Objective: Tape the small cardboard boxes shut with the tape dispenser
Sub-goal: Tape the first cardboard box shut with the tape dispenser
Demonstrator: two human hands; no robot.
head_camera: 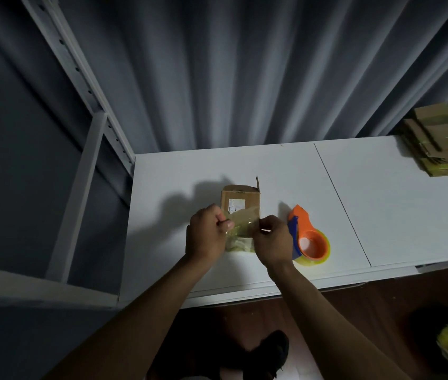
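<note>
- The small brown cardboard box (pixel 240 200) is lying flat near the middle of the white table (pixel 382 193), its near end under a strip of clear yellowish tape (pixel 244 224); one flap is standing up at its far right corner.
- The left hand (pixel 207 233) is pinching the left end of the tape strip with curled fingers – thumb and forefinger closed on it.
- The right hand (pixel 272 239) is pinching the right end likewise, so the strip is being held stretched across the box between both hands.
- The orange and blue plastic tape dispenser (pixel 309 239) is lying on its side just right of the right hand, toward the near edge of the table; neither hand is holding it.
- A stack of flattened brown cardboard boxes (pixel 442 144) is sitting at the far right corner of the table.
- Handling judgement – the box looks light and thin-walled, so it is likely to slide or dent under hard pressure; holding it down on a flat face beside the seam is advisable.
- The tape is thin, limp and sticky; it is best gripped at its ends only and kept taut, since slack tape is liable to fold on itself or wrinkle.
- The standing flap probably needs folding down before that end is sealed.
</note>
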